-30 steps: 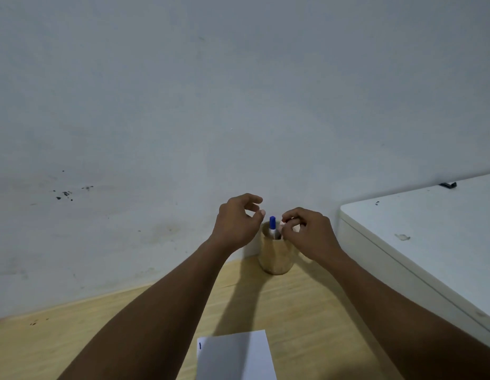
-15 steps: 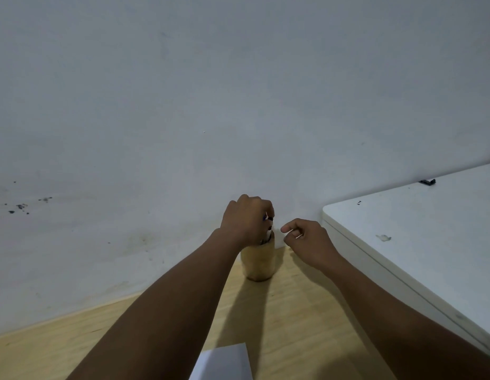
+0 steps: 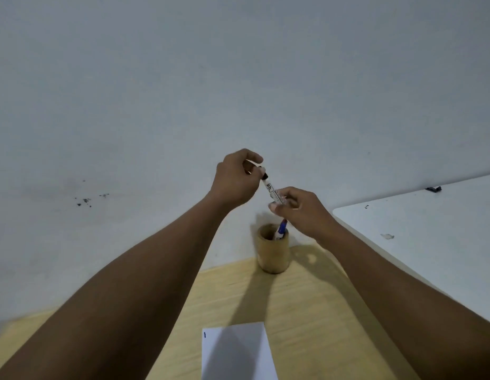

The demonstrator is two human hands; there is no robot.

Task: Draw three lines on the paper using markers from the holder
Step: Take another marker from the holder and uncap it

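A white marker with a black end (image 3: 271, 189) is held in the air above the wooden holder (image 3: 274, 255), slanting between both hands. My left hand (image 3: 235, 179) pinches its upper, black end; whether the cap is on or off I cannot tell. My right hand (image 3: 301, 211) grips the lower part of the barrel. A blue-capped marker (image 3: 280, 229) leans inside the holder, which stands on the wooden table (image 3: 315, 303) by the wall. A white sheet of paper (image 3: 237, 352) lies at the near edge, with a short blue line (image 3: 204, 335) at its top left corner.
A white table (image 3: 419, 237) adjoins on the right, with a small dark object (image 3: 433, 188) at its far edge. A grey wall (image 3: 183, 91) rises directly behind the holder.
My left hand has lifted a marker out of the holder and risen. My right hand has come up and taken hold of the marker's barrel.
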